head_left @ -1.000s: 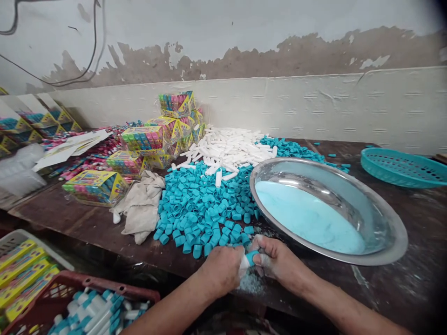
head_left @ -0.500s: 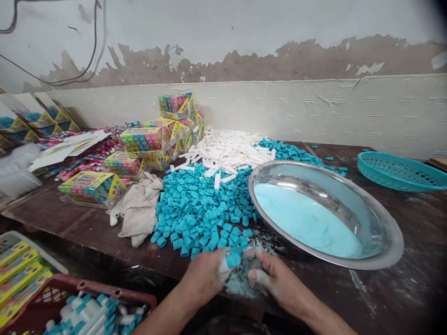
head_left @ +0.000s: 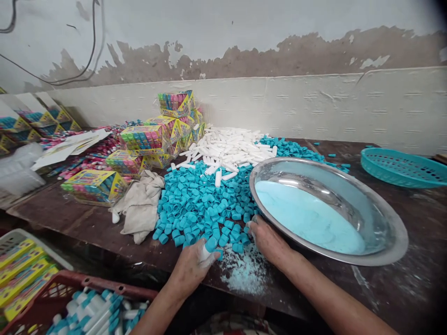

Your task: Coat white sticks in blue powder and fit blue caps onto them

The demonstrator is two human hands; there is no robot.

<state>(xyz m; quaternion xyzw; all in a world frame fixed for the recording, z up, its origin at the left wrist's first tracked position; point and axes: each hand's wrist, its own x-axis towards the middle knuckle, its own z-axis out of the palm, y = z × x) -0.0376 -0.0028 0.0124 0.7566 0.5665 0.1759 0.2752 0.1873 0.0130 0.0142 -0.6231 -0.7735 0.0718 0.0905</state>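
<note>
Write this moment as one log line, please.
left hand: holds blue-capped white tube | right hand: at blue caps, beside metal basin

Wall: pale paint (head_left: pixel 244 23) at the top, a ragged brown peeled band (head_left: pixel 244 67) beneath it, and a whitish panel (head_left: pixel 314 107) along the bottom;
Cable: a dark cable (head_left: pixel 93 42) looping down at far left;
Perforated basket: a shallow teal basket (head_left: pixel 379 173) at far right;
Packs: yellow-edged packs (head_left: pixel 143 138) of colourful sticks, stacked left of centre; one pack (head_left: pixel 92 186) sits nearer;
Far-left boxes: open-fronted display boxes (head_left: pixel 52 116) in a row;
Sheets: white sheets (head_left: pixel 71 148) over loose pink and blue sticks (head_left: pixel 113 136);
Plastic: clear trays (head_left: pixel 21 174) at left;
Cloth: a crumpled beige cloth (head_left: pixel 141 211);
Grey basket: a pale basket (head_left: pixel 49 250) at near left, holding yellow boxes (head_left: pixel 28 274).
</note>
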